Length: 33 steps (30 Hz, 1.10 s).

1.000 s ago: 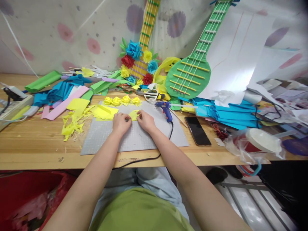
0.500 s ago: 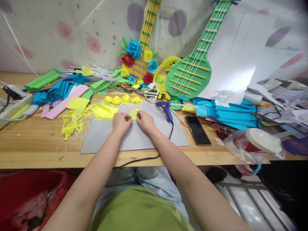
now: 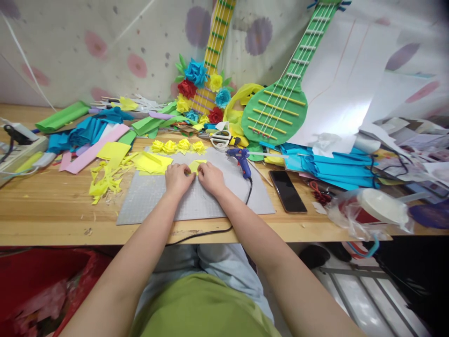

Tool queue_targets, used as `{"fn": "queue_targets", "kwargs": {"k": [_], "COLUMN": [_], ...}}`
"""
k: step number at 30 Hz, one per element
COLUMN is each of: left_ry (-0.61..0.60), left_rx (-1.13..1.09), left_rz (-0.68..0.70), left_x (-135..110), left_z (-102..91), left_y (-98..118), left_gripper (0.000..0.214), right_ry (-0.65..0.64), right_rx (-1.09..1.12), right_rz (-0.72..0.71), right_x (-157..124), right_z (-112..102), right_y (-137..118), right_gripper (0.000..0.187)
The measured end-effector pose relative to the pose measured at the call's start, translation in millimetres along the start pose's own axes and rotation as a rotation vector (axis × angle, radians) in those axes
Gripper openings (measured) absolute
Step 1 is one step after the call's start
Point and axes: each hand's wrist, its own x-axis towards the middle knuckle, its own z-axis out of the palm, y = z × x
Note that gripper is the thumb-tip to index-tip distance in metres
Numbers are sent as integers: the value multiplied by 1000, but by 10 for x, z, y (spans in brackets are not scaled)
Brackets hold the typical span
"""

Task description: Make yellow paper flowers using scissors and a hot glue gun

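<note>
A small piece of yellow crepe paper [image 3: 195, 165] lies between my two hands over the grey cutting mat [image 3: 147, 201]. My left hand [image 3: 178, 179] pinches its left side, and my right hand [image 3: 210, 179] pinches its right side; the fingertips are partly hidden. Just left of my left hand is a stack of yellow paper sheets [image 3: 152, 163]. Several yellow paper flowers [image 3: 183, 146] sit in a row behind my hands. To the right, a blue glue gun [image 3: 241, 160] rests on the mat with its black cord running toward the table's front edge.
Scissors [image 3: 220, 139] lie behind the mat, a phone [image 3: 288, 191] right of it. A green paper lute [image 3: 275, 112] and a flowered yellow one [image 3: 210, 61] lean at the back. Yellow scraps [image 3: 105, 182] lie left; a bagged cup [image 3: 373, 208] stands right, near the edge.
My hands have come slightly closer together on the yellow paper, and less of it shows between them. The surrounding things have stayed in place.
</note>
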Motion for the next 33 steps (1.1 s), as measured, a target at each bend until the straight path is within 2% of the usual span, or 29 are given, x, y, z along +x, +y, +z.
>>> {"fn": "queue_targets", "kwargs": {"k": [5,10,16,27,31,33], "left_ry": [8,-1,-9,29,108,107], "left_rx": [-32,-63,-110,-108,-66,-65], "left_rz": [-12,-1,-18,-21,38,71], "left_x": [6,19,19,-27,-36,-36], "left_z": [1,5,-5,-16,-11,5], "left_y": [-16,-50,-59,-17,67,120], "left_gripper": [15,11,16,14,23,32], "right_ry": [-1,1,28,31,11,15], "right_rx": [-9,-4,56,133,138,136], "right_rz": [-7,17,93,103,110,110], "right_x": [-18,-35,-35,-23,-18,-18], "right_z": [-9,-21,-22,-12,-11,-6], "right_y": [-30,-30,-6,23,28,29], "right_gripper": [27,23,32,28,29,29]}}
